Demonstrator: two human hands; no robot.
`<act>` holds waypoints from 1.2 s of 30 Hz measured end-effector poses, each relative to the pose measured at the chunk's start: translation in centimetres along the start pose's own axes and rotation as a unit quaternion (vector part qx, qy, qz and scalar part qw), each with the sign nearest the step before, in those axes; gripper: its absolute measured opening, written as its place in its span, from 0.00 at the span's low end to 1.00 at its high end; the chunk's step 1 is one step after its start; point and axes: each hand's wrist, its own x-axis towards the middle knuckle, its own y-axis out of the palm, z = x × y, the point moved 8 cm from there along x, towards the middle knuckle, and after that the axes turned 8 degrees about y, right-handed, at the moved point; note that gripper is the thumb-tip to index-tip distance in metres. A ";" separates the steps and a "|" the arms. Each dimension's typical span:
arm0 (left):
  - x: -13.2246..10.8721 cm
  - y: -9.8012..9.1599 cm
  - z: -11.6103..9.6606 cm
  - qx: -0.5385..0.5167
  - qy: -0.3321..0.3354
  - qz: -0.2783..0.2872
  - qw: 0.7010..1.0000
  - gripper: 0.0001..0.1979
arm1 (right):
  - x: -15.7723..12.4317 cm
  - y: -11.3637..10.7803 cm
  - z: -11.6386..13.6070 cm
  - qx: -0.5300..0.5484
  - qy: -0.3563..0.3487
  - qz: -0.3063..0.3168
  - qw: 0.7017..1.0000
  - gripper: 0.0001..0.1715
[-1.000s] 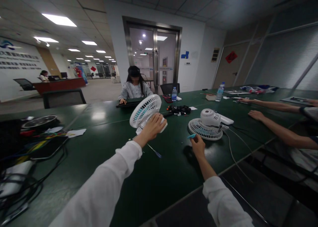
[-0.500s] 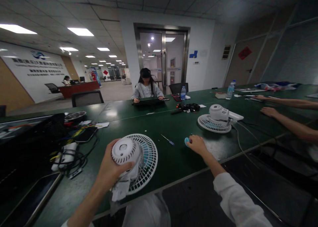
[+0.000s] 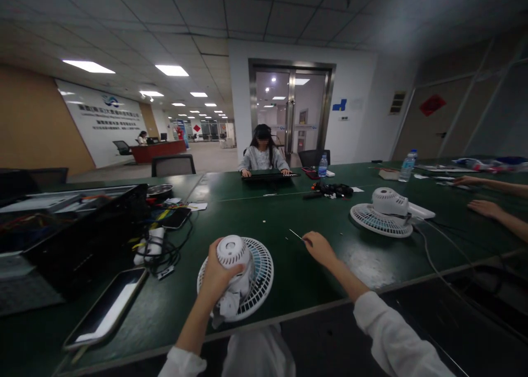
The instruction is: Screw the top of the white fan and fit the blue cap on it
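Note:
My left hand (image 3: pixel 220 272) is wrapped round the white motor housing of a fan (image 3: pixel 259 294), thumb on its right side. The fan rests on its round slotted grille, face down on the table, with light-blue blades showing through. To the right, my right hand (image 3: pixel 319 249) is closed on the handle of a small screwdriver (image 3: pixel 295 234) at table level. Only the thin metal shaft sticks out, pointing left; the handle is hidden by the fingers. Whether a light-blue piece is also in this hand cannot be seen.
A second fan (image 3: pixel 390 206) lies grille down at the right, its cable trailing. At left are a phone (image 3: pixel 107 305), tangled cables (image 3: pixel 169 250) and an open computer case (image 3: pixel 86 228). A person (image 3: pixel 264 151) sits opposite; another person's hands (image 3: pixel 487 208) rest at far right. A water bottle (image 3: pixel 407 167) stands there.
My right hand has moved left from beside the second fan to the screwdriver and closed over its handle. The light-blue piece it held has gone from sight. My left hand stays on the fan.

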 end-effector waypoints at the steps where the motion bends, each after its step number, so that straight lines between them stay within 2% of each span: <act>1: -0.2 0.1 -0.1 0.008 0.006 -0.008 1.000 0.33 | 0.4 0.5 1.6 0.004 -0.015 0.006 1.000 0.16; 4: -0.5 0.3 -0.3 0.041 0.004 -0.020 0.999 0.34 | 1.6 1.9 5.3 -0.002 -0.026 0.019 0.999 0.17; 8: -0.6 0.5 -0.2 0.061 0.009 -0.009 0.998 0.35 | 3.1 3.0 7.2 -0.030 -0.012 0.026 0.999 0.17; 12: -0.5 0.5 0.1 0.063 0.018 -0.014 0.998 0.37 | 3.6 3.3 7.7 -0.051 -0.009 0.034 0.998 0.17; 16: -0.5 0.7 0.4 0.048 0.022 -0.012 0.999 0.36 | 3.5 3.5 8.1 -0.065 -0.010 0.045 0.997 0.08; 19: -0.4 0.8 0.5 0.038 0.022 -0.008 0.999 0.37 | 3.1 3.5 8.1 -0.066 -0.008 0.052 0.996 0.08; 31: -0.6 0.8 0.7 0.017 0.012 -0.009 1.000 0.38 | 0.4 2.3 8.7 -0.019 -0.002 0.053 0.998 0.15; 36: -0.6 0.8 0.9 -0.013 0.008 -0.019 1.000 0.38 | 0.1 0.4 9.8 0.024 -0.005 0.042 0.999 0.17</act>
